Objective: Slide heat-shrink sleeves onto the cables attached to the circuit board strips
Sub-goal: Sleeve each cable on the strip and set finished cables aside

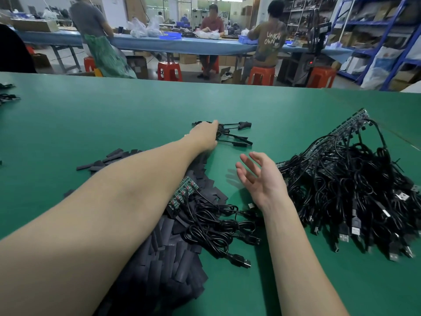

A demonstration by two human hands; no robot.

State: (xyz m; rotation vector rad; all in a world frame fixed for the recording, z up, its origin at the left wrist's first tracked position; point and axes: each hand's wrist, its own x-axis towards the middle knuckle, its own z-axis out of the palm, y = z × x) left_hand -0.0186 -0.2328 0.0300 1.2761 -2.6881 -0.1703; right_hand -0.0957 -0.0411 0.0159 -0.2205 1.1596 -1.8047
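My left hand point(205, 135) reaches far forward and lies on a small bundle of black cables with sleeves point(237, 135) on the green table; its fingers are hidden, so the hold is unclear. My right hand point(259, 176) hovers open, fingers spread, above the table between two piles. Beneath my left forearm lies a heap of flat black heat-shrink sleeves point(173, 265). On top of it sits a green circuit board strip point(185, 192) with black USB cables point(218, 231) attached.
A big tangle of black cables on circuit board strips point(355, 190) fills the right side of the green table point(102, 124). Loose sleeves point(109, 159) lie at the left. Beyond the far edge, people sit on red stools point(169, 71) at a blue bench.
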